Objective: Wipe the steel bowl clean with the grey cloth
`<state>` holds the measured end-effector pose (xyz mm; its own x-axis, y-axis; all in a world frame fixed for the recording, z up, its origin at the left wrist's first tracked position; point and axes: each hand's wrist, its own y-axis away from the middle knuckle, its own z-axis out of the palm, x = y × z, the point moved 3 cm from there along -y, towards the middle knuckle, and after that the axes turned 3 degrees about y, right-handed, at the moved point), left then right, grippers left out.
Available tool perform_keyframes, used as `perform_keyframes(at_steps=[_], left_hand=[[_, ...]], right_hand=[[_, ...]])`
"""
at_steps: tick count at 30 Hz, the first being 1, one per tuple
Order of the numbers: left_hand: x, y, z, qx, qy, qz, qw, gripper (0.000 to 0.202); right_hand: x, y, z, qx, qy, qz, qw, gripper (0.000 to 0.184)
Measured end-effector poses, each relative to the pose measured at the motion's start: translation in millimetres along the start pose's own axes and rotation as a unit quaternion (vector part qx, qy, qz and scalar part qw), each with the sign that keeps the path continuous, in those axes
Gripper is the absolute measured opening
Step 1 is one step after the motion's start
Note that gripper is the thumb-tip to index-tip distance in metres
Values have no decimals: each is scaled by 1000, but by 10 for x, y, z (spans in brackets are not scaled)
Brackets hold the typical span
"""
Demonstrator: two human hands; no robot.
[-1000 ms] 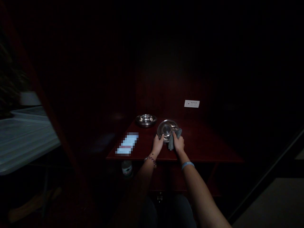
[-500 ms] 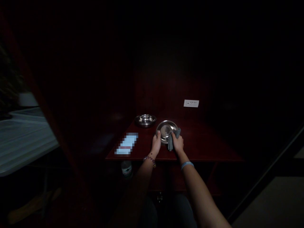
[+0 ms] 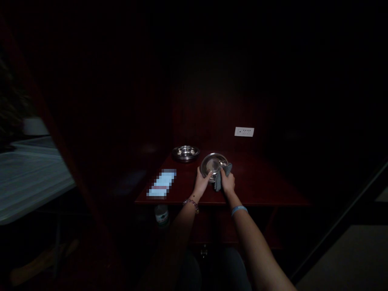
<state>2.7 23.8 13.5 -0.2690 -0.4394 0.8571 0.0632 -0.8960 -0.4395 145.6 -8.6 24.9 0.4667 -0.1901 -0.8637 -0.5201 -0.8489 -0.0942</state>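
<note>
A round, shiny metal dish (image 3: 211, 165) is held up above the dark red desk, its hollow side facing me. My left hand (image 3: 201, 184) grips its lower left edge, the thumb lying over the inside. On the right, my right hand (image 3: 228, 182) pinches a grey cloth (image 3: 218, 182) against the dish's rim, and part of the cloth hangs down below. Behind and to the left, more metal dishes (image 3: 186, 152) sit on the desk, apparently stacked.
The desk (image 3: 257, 186) carries a pixelated bright rectangle (image 3: 162, 184) on its left. A bottle (image 3: 162, 216) stands below the left front edge. A white socket panel (image 3: 244, 131) is on the back wall. At far left lies a pale translucent plastic surface (image 3: 30, 178).
My left thumb has moved from the dish's left rim to the right, across its inside. The dish has shifted slightly to the right; my right hand and the cloth have barely moved.
</note>
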Motion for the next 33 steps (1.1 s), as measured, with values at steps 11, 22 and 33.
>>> perform_keyframes(at_steps=[11, 22, 33], left_hand=[[85, 29, -32, 15, -7, 2, 1000, 38], [70, 14, 3, -3, 3, -7, 1000, 45], [23, 10, -38, 29, -16, -29, 999, 31]], right_hand=[[-6, -4, 1, -7, 19, -6, 1000, 54], [27, -25, 12, -12, 3, 3, 1000, 55], [25, -31, 21, -8, 2, -9, 1000, 53]])
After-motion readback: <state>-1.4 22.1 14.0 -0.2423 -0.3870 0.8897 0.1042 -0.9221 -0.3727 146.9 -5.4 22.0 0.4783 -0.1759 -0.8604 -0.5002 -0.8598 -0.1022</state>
